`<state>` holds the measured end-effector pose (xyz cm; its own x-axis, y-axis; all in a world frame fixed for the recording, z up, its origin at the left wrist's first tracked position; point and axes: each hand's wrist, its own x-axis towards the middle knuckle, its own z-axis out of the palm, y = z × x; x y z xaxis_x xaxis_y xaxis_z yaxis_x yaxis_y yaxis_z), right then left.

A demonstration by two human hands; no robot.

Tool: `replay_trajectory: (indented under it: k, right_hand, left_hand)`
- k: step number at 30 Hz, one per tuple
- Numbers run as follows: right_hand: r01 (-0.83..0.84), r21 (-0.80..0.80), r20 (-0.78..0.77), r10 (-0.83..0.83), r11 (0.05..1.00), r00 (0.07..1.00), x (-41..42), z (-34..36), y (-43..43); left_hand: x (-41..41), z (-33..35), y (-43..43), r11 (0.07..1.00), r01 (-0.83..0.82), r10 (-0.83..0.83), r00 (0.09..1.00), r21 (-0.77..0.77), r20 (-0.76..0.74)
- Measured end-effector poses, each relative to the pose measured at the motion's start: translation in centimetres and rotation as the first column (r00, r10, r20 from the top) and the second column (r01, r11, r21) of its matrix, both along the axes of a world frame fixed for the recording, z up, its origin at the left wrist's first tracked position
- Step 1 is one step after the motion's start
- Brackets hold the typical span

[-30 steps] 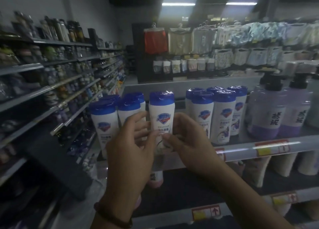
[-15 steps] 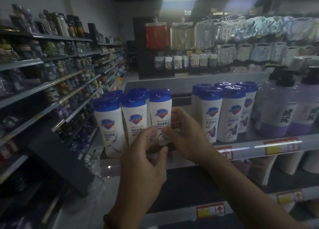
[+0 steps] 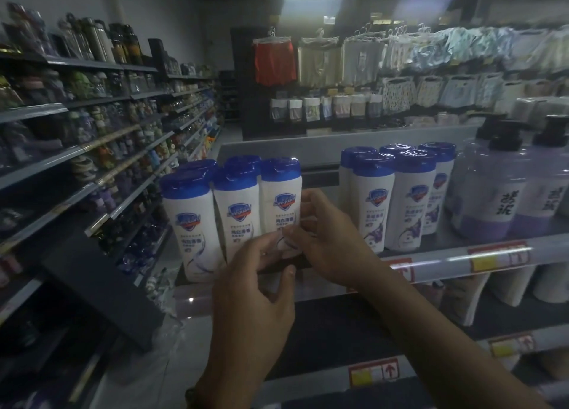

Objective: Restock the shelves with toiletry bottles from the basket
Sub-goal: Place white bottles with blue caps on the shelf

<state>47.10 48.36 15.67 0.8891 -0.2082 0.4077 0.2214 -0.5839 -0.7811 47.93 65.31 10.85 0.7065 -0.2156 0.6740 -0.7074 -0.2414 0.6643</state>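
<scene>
A white toiletry bottle with a blue cap point(image 3: 279, 199) stands on the top shelf point(image 3: 446, 253), close beside a group of matching bottles point(image 3: 212, 211) on its left. My right hand point(image 3: 326, 239) curls around its lower right side. My left hand point(image 3: 255, 288) touches its lower front with bent fingertips. A second group of the same bottles point(image 3: 397, 199) stands further right, with a gap between the groups. No basket is in view.
Large purple pump bottles point(image 3: 505, 193) stand at the shelf's right end. White bottles fill the lower shelf point(image 3: 508, 285). A long aisle of stocked shelves point(image 3: 92, 150) runs on the left. Hanging clothes point(image 3: 338, 60) fill the back wall.
The held bottle has moved left and down onto the shelf, ending against the left group. Both hands slid lower on it.
</scene>
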Motion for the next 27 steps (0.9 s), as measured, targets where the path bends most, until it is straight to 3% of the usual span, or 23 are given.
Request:
replay_trajectory:
  k: [7,27]
  right_hand:
    - [-0.007,-0.025,-0.006,0.007,1.0,1.0,0.2,-0.1,0.1]
    - [0.018,-0.054,0.003,-0.018,0.998,1.0,-1.0,0.3,0.6]
  left_hand:
    - [-0.2,0.1,-0.1,0.998,0.026,-0.027,1.0,-0.058,-0.012]
    - [-0.7,0.2,-0.7,0.999,0.043,-0.044,0.999,-0.025,-0.017]
